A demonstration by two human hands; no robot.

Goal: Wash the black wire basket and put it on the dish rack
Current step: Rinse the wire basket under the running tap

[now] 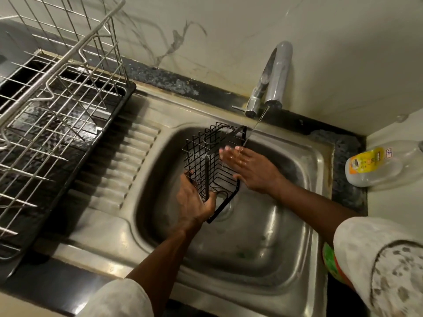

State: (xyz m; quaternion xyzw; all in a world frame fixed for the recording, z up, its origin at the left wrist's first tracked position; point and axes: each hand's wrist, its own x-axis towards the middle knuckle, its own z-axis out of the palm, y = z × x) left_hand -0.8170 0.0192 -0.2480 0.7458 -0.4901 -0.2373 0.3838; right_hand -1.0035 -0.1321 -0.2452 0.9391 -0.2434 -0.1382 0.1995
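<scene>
The left hand (194,200) grips the black wire basket (201,154) at 7 o'clock; the flat, straight-fingered right hand (247,165) should rub wires under the stream (256,126).

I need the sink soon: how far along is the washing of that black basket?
Done: the tap is running, nothing else looks finished. In hand: the left hand grips the black wire basket over the sink while the open right hand lies at its side under the stream. Left: finish rinsing, then set it on the dish rack, which it has not reached.
</scene>
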